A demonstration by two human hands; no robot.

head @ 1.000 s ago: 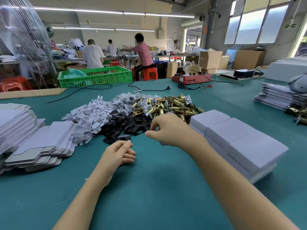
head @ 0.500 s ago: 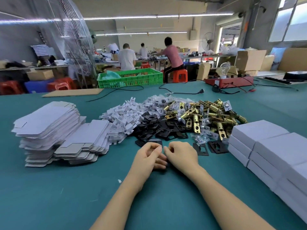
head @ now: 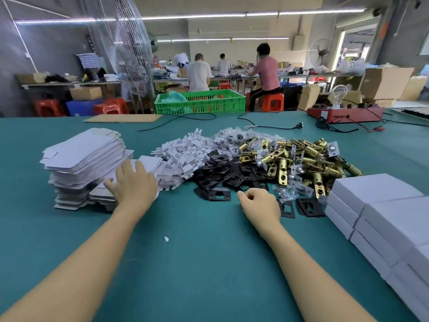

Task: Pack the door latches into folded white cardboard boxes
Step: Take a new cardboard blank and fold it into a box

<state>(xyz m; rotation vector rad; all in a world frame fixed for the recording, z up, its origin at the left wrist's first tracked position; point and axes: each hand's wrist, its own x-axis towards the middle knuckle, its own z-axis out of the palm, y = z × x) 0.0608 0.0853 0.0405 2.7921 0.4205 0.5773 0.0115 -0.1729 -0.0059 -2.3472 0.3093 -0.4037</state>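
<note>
The brass door latches (head: 299, 161) lie in one heap on the green table (head: 209, 263) — too many and too tangled to count. Left of that heap spreads a pile of black plates (head: 232, 175), and further left a pile of small white card inserts (head: 181, 156); further left still are two stacks of flat white box blanks (head: 81, 156), one tall and one low. Right of the latch heap stand folded white boxes (head: 380, 205), stacked three high, with at least four visible on top. The left hand (head: 133, 182) rests flat on the low stack, fingers straight and spread, gripping nothing. The right hand (head: 261, 203) sits just in front of the plates, fingers curled; whether it holds anything cannot be told. Three people work behind a green crate (head: 200, 102).
</note>
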